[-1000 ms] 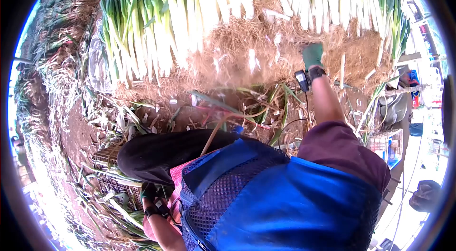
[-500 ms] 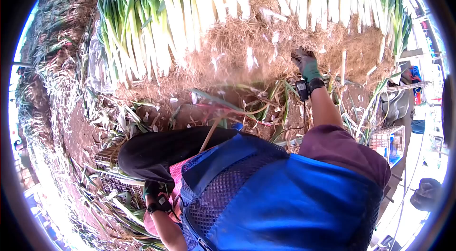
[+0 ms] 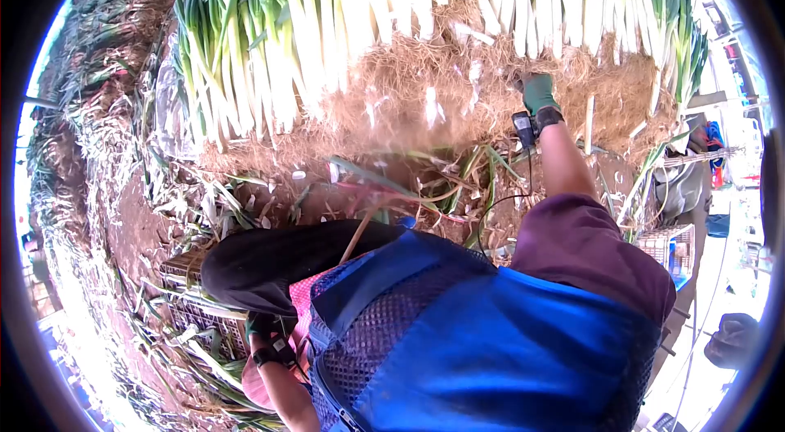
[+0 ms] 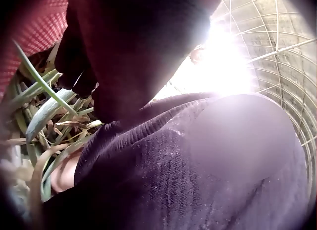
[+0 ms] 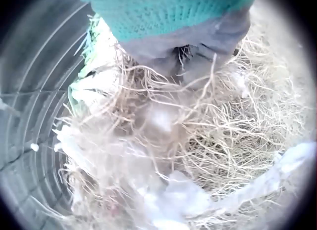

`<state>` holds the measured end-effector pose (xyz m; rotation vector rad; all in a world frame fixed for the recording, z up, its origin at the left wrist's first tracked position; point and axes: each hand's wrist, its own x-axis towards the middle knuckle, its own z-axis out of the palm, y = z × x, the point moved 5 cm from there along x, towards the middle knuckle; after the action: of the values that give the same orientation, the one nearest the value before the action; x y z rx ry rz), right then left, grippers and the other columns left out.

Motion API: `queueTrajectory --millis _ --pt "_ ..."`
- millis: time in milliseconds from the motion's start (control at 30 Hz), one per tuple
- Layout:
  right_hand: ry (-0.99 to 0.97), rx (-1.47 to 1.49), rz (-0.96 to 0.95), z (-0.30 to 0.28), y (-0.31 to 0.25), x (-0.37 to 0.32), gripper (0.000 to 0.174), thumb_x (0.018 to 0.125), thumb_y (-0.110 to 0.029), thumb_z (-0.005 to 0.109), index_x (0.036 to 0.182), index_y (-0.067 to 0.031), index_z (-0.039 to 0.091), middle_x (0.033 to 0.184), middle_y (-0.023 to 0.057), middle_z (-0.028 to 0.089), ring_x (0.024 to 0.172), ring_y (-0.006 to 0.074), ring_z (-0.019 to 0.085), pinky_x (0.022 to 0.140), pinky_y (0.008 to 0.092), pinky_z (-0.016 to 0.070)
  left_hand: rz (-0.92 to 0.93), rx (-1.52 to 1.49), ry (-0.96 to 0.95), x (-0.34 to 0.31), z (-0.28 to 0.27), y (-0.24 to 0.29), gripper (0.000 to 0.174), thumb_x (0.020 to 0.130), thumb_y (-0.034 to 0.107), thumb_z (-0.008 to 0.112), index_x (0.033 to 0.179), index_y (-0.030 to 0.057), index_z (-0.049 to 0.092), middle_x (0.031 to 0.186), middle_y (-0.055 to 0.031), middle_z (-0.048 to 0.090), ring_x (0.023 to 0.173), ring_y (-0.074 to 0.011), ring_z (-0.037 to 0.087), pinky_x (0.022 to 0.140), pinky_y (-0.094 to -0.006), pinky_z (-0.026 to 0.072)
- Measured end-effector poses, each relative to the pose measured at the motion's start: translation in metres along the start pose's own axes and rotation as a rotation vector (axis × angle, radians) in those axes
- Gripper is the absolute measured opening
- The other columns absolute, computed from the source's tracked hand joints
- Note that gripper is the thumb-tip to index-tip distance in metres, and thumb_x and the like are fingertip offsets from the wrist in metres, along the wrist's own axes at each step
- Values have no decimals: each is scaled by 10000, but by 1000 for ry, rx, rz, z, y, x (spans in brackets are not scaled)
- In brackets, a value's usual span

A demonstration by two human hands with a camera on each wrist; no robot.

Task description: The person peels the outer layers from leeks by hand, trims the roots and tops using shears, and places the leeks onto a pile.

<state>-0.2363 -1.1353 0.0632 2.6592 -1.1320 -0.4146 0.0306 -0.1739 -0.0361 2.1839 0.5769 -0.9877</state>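
Note:
My right hand [image 3: 538, 94], in a green glove with a grey coated palm, reaches into the pale brown roots [image 3: 458, 76] of a long row of green onions [image 3: 327, 31]. Seen from the right wrist, the gloved fingers [image 5: 198, 37] curl into the stringy roots [image 5: 237, 136], strands coming out beneath them. White stalks rise beyond the roots to dark green leaves. Down by my bent knee, my left hand [image 3: 258, 326], also gloved in green, lies beside the dark trouser leg [image 3: 270, 268]. In the left wrist view that hand [image 4: 119, 51] is dark and shadowed above the cloth.
Torn leaves and peelings [image 3: 229, 207] litter the soil in front of me. A plastic crate [image 3: 200, 313] with loose leaves stands by my left side, and another crate [image 3: 666, 248] at the right. A cable [image 3: 491, 211] trails from the right wrist.
My right hand drew back and turned slightly left half a second ago, then moved back up into the roots. The left hand stays by the knee.

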Motion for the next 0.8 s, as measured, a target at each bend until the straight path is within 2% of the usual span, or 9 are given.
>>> queueTrajectory --millis 100,233,333,433,500,633,733,767,800 --pt "326 829 137 7 18 -29 342 836 -318 636 971 -4 655 1032 159 682 906 296 660 701 450 507 6 -6 1 0 2 -2 200 856 263 618 996 121 633 813 -36 619 748 -170 588 674 -348 473" --pt "612 1529 668 25 39 -85 299 788 -250 695 939 3 647 1015 159 674 963 275 639 734 431 513 11 -5 -2 0 2 -5 208 863 268 612 1009 120 630 825 -34 619 759 -168 588 686 -349 475" --pt "485 1287 679 47 54 -76 282 751 -199 738 916 8 640 1002 159 669 1005 259 623 758 417 517 16 0 -8 0 4 -3 215 868 272 607 1018 120 628 834 -33 619 767 -167 588 695 -349 476" --pt "177 755 446 77 79 -17 282 715 -148 782 892 13 634 989 159 663 1048 244 607 783 403 521 28 -11 -7 -1 8 0 221 873 275 602 1028 119 626 842 -31 618 775 -166 589 703 -349 477" --pt "-174 785 496 2 57 -13 158 694 -128 791 708 -16 681 838 153 681 883 266 667 743 375 535 38 -16 3 -1 5 -4 225 877 278 599 1034 118 624 848 -30 618 780 -165 589 709 -349 478" --pt "59 318 291 7 52 -18 267 679 -248 779 783 -14 706 840 173 695 799 324 682 737 375 545 45 -28 5 -4 7 -5 234 884 283 593 1047 118 621 860 -28 618 791 -164 589 721 -349 479" --pt "-5 708 437 43 68 -1 355 693 -325 771 863 -19 713 848 176 690 852 319 683 799 384 533 63 -34 8 -4 11 1 240 889 287 588 1056 117 619 868 -27 618 799 -163 590 729 -350 480" --pt "-109 271 192 65 63 17 446 694 -372 766 933 -1 693 875 181 685 845 324 680 816 405 530 67 -37 12 -6 11 3 243 891 288 586 1059 117 618 871 -26 618 802 -162 590 732 -350 481" --pt "73 225 286 70 55 9 564 687 -373 772 1053 29 625 905 170 681 829 333 675 813 400 534 73 -44 11 -6 13 3 245 892 290 585 1062 116 617 874 -26 618 805 -162 590 735 -350 481"
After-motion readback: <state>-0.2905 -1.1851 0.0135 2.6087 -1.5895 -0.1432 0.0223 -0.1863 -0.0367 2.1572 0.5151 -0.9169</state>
